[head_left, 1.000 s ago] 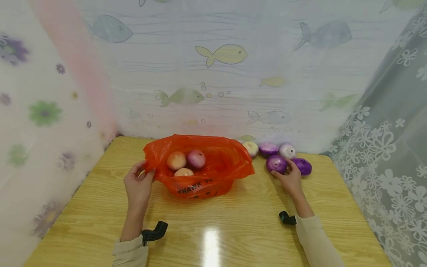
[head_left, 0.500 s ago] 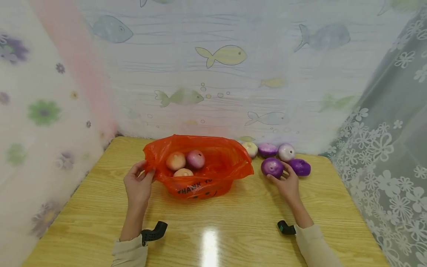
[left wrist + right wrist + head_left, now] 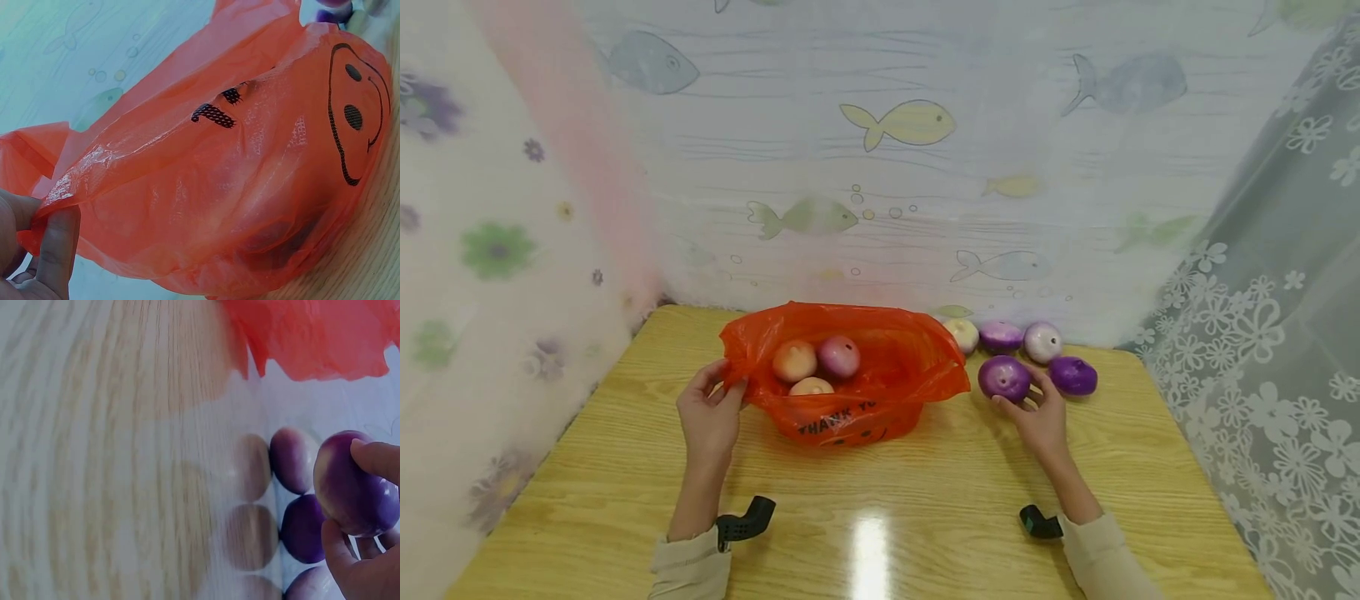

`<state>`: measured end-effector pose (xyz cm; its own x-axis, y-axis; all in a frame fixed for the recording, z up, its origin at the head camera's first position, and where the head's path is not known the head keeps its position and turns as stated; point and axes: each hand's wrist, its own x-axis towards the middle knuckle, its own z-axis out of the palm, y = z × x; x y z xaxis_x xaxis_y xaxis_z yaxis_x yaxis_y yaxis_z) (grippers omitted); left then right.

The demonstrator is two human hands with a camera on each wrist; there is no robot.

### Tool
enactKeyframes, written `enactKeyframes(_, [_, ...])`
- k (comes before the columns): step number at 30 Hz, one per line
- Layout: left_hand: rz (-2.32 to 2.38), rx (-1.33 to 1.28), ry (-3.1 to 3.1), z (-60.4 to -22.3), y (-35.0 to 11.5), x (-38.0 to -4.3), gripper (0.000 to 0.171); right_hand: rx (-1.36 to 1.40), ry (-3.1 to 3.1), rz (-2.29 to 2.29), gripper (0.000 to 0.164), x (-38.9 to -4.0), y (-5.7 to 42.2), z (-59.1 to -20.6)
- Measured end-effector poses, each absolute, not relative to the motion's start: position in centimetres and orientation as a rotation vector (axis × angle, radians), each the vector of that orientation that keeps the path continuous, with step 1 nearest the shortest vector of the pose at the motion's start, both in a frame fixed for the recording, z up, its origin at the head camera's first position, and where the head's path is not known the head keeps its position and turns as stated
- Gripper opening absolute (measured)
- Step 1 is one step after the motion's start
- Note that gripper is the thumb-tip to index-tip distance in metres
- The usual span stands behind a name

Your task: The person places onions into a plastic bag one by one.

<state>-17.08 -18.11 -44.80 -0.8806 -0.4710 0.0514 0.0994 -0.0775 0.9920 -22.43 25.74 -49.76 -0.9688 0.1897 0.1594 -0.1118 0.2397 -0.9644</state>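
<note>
My left hand [image 3: 711, 421] pinches the left edge of a red plastic bag [image 3: 891, 421], which stands with its mouth spread wide. In the left wrist view, thumb and finger grip a fold of the bag [image 3: 187, 187], printed with a smiley face. Three onions lie inside: an orange-tan one [image 3: 794, 361], a pinkish-purple one [image 3: 838, 357] and a paler one [image 3: 811, 387] partly hidden by the front rim. Right of the bag, my right hand [image 3: 1043, 425] holds a purple onion [image 3: 1003, 378] between thumb and fingers; the right wrist view shows this onion [image 3: 356, 484] in front of others.
Along the table's back edge sit a pale onion [image 3: 962, 335], a purple one [image 3: 1001, 336] and a whitish one [image 3: 1042, 342]. A dark purple onion [image 3: 1072, 376] lies in front of them. Fish-patterned cloth [image 3: 850, 167] hangs behind the wooden table [image 3: 820, 517].
My right hand has carried the purple onion left and slightly toward me, away from the dark purple one. The left hand keeps its grip on the bag, nearly unmoved.
</note>
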Motion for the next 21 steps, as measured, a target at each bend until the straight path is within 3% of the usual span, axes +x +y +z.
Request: enactKeyframes(21, [-1.991,0.410,-1.826,-44.6,-17.9,-17.1,0.030,0.081,-1.895,1.948,0.072,-20.2,22.6,-46.3])
